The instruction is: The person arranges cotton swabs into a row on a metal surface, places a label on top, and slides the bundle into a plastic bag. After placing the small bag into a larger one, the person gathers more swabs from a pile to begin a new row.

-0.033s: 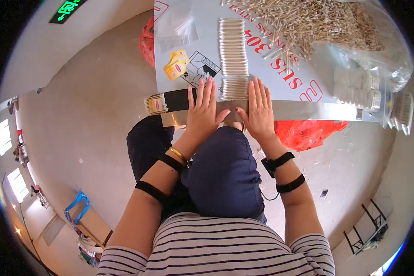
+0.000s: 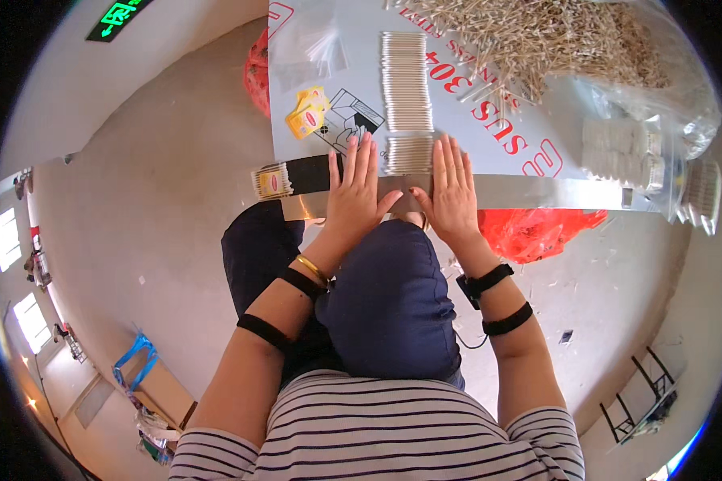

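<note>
Between my two hands lies a short row of cotton swabs (image 2: 409, 155), side by side at the table's near edge. My left hand (image 2: 354, 188) rests flat just left of it, fingers stretched forward. On the right, my right hand (image 2: 455, 188) lies flat with its fingers along the row's right ends. Both thumbs point inward below the swabs, a small gap between them. Farther up, a longer row of cotton swabs (image 2: 407, 82) is lined up in the same way. Left of my left hand, a bundle of swabs with a yellow label (image 2: 273, 182) sits beside a black strip (image 2: 309, 174).
A large heap of loose swabs (image 2: 553, 40) covers the table's far right. Clear plastic bags of swabs (image 2: 626, 148) lie along the right side. Yellow cards (image 2: 307, 114) and thin clear bags (image 2: 309, 52) are at the left. A red plastic bag (image 2: 533, 232) hangs below the table edge.
</note>
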Available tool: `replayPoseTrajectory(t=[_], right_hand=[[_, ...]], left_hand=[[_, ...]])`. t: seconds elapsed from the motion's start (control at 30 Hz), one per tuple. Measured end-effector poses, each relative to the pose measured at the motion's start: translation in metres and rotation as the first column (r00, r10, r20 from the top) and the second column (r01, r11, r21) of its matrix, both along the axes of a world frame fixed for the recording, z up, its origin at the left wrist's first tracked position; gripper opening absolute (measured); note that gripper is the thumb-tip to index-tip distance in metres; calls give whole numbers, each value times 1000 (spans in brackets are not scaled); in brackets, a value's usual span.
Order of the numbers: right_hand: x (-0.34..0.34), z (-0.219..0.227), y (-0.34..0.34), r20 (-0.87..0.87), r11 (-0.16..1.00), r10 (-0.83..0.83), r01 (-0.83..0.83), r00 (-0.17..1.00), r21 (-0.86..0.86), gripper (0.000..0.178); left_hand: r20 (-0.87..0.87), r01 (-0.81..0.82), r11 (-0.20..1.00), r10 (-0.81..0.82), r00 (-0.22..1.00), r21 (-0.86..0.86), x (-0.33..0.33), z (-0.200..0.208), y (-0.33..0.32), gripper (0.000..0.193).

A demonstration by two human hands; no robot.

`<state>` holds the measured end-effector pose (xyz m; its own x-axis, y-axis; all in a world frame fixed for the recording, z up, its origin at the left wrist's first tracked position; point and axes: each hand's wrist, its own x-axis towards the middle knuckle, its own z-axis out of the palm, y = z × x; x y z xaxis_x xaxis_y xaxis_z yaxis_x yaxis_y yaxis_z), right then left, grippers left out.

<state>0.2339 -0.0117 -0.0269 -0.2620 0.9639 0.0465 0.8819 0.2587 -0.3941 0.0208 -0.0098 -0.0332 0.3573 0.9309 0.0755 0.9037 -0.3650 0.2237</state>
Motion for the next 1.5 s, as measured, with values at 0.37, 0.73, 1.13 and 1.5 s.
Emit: replayPoseTrajectory(t=[0.37, 0.73, 1.13, 1.5], right_hand=[[-17, -10, -1, 23, 1000, -13, 13, 1000, 11, 96], [-22, -13, -2, 30, 999, -29, 28, 999, 35, 96], [-5, 1, -2, -84, 1000, 13, -14, 996, -19, 89], [-7, 7, 8, -4, 1000, 4, -4, 1000, -5, 79]], left_hand=[[25, 18, 997, -19, 999, 71, 16, -21, 0, 102], [61, 11, 999, -14, 998, 49, 17, -21, -1, 100], [29, 108, 992, -110, 993, 68, 6, -13, -3, 79], [126, 81, 996, -84, 989, 27, 8, 5, 8, 78]])
